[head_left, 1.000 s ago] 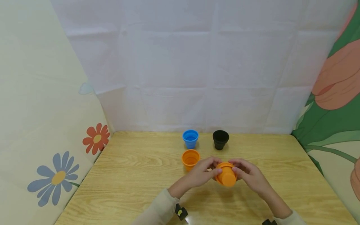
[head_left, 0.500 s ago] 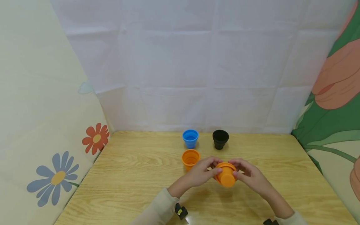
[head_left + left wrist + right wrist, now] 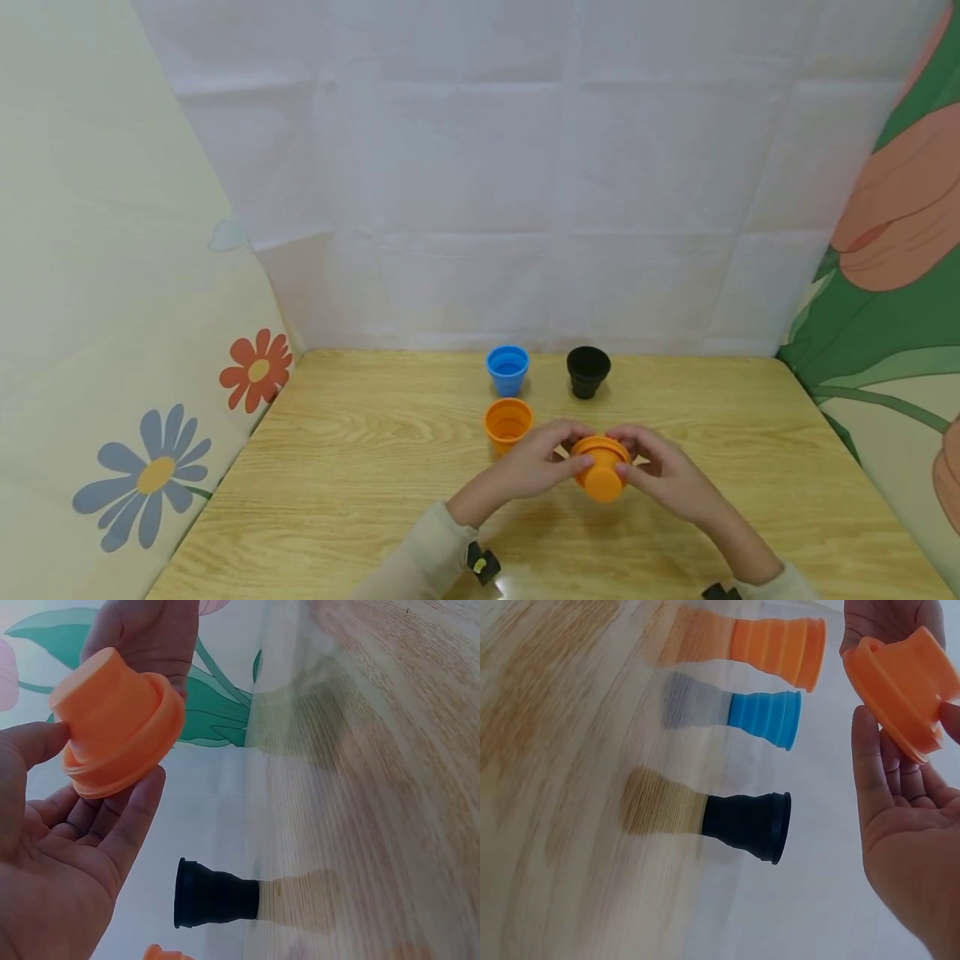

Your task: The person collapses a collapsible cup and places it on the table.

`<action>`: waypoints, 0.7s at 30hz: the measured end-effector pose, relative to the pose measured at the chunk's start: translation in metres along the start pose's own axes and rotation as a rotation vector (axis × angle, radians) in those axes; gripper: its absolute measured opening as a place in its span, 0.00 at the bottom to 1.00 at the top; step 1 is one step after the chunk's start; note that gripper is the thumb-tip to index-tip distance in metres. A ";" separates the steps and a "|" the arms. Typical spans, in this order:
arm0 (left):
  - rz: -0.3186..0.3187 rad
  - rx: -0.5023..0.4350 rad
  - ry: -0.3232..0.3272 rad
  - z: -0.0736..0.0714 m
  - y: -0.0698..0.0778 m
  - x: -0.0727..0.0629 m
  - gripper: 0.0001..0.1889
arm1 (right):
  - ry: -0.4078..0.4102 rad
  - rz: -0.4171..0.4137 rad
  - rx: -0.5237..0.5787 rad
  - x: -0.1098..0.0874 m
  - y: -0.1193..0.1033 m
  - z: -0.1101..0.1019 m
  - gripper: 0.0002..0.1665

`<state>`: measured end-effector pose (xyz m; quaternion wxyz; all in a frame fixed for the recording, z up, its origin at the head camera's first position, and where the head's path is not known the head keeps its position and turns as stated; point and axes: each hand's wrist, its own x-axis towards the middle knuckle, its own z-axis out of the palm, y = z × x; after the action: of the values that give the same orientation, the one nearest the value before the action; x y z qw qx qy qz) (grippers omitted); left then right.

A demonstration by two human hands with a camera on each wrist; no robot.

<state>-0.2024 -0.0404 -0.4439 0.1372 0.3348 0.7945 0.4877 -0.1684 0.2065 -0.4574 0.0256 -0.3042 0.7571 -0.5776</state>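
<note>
Both hands hold one orange collapsible cup (image 3: 602, 479) above the table, its base tilted toward the head camera. My left hand (image 3: 543, 457) grips its left side, thumb on the wall and fingers under the rim. On the other side my right hand (image 3: 663, 467) pinches it the same way. In the left wrist view the cup (image 3: 120, 724) looks partly folded, with a thick ring round a narrower base. The right wrist view shows the folded ring of the cup (image 3: 900, 690) resting against the fingers. A second orange cup (image 3: 508, 423) stands upright just beyond my left hand.
A blue cup (image 3: 507, 371) and a black cup (image 3: 588, 372) stand upright near the back of the wooden table (image 3: 360, 467). A white cloth (image 3: 465, 183) hangs behind, with flower-printed cloths at both sides.
The held orange cup has tilted slightly and dropped a little toward the head camera, as the right thumb shifted lower on its wall. The standing cups have not moved.
</note>
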 end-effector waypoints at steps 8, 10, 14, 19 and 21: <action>-0.008 0.071 0.011 0.002 0.001 0.002 0.12 | 0.042 -0.044 -0.154 0.001 0.003 0.007 0.16; -0.008 0.093 0.015 0.003 0.002 0.002 0.11 | 0.055 -0.051 -0.188 0.001 0.003 0.008 0.16; -0.002 0.132 0.030 0.004 0.005 0.002 0.10 | 0.079 -0.064 -0.246 0.000 0.003 0.010 0.15; 0.008 0.176 0.046 0.005 0.005 0.003 0.09 | 0.104 -0.100 -0.315 0.001 0.004 0.013 0.15; 0.013 0.189 0.052 0.006 0.005 0.003 0.08 | 0.114 -0.113 -0.338 0.001 0.004 0.014 0.15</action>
<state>-0.1993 -0.0331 -0.4418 0.0813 0.3386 0.8381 0.4200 -0.1657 0.1945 -0.4648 -0.1011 -0.3129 0.8252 -0.4592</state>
